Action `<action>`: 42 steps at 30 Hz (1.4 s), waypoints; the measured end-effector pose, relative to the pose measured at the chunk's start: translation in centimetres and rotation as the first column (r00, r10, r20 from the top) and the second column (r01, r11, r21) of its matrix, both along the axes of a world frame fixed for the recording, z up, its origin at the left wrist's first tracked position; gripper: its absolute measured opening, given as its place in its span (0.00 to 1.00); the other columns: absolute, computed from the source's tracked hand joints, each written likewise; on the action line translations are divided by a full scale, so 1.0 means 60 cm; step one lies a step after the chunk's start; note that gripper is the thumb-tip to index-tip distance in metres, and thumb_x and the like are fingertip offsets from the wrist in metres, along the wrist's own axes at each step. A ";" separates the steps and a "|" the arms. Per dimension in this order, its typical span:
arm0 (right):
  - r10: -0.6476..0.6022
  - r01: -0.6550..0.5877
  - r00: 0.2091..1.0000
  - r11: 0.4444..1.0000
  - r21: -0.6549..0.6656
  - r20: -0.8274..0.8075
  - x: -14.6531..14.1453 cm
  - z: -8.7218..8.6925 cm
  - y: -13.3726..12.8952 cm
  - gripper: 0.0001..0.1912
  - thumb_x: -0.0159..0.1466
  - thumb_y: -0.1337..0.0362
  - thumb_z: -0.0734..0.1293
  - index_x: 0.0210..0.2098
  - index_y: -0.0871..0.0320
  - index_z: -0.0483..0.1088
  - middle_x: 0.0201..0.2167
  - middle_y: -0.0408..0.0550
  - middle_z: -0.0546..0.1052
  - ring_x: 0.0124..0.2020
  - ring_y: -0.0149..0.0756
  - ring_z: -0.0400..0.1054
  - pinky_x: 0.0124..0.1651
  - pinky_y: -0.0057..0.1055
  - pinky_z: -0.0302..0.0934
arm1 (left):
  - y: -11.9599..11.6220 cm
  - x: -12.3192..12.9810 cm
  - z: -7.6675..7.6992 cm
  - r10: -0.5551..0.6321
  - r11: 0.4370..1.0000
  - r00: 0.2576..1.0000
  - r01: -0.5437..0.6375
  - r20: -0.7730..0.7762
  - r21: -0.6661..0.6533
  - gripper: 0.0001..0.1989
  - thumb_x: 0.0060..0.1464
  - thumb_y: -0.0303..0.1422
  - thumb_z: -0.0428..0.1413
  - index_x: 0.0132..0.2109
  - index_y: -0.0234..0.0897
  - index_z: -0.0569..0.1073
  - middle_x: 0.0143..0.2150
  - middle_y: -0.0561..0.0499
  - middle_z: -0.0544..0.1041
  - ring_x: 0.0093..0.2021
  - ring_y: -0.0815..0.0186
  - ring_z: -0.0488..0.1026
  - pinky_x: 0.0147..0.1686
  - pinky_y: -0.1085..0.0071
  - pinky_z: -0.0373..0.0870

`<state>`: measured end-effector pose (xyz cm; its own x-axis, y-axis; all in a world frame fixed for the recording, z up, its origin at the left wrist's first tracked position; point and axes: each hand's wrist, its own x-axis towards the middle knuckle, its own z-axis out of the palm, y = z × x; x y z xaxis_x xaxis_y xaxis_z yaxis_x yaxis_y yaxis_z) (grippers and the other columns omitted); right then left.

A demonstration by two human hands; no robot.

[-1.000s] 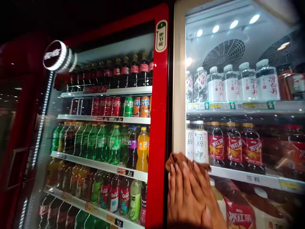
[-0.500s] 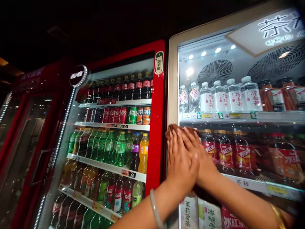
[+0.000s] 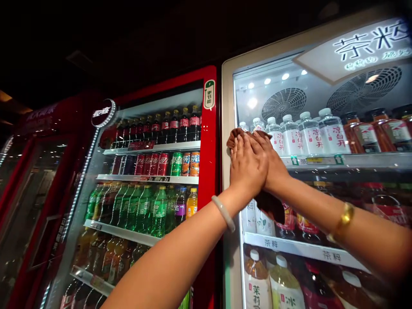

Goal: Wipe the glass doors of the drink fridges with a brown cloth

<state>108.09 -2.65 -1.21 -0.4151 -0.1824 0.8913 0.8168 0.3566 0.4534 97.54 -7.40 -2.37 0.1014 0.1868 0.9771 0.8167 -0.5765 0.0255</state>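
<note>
My left hand (image 3: 247, 169) lies flat over a brown cloth (image 3: 268, 207), pressing it against the left edge of the pale-framed fridge (image 3: 228, 107). A pale bangle circles that wrist. Behind it and overlapping on the right, my right hand (image 3: 273, 165) also rests on the cloth, with a gold bracelet on its wrist. Cloth shows above the fingertips and hangs down below the palms. The right hand is partly covered by the left. White-capped water bottles (image 3: 310, 133) stand behind the glass just right of the hands.
A red-framed fridge (image 3: 209, 150) with cola bottles (image 3: 174, 125), cans and green bottles (image 3: 159, 210) stands to the left. Farther left is another dark red fridge (image 3: 38, 150). A lit sign (image 3: 360, 49) tops the right fridge; tea bottles (image 3: 255, 279) fill its lower shelf.
Both hands and the cloth have moved up along the fridge's left edge. More of both forearms and the hanging cloth shows. The view has shifted slightly.
</note>
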 end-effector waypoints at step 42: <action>-0.151 0.149 0.984 0.989 -0.020 -0.093 0.285 0.011 -0.044 0.25 0.70 0.58 0.60 0.64 0.59 0.68 0.73 0.56 0.62 0.77 0.53 0.47 0.79 0.58 0.40 | 0.049 0.191 0.010 0.010 0.980 0.996 0.009 -0.094 0.198 0.35 0.73 0.49 0.36 0.78 0.37 0.48 0.81 0.46 0.47 0.81 0.62 0.40 0.79 0.57 0.36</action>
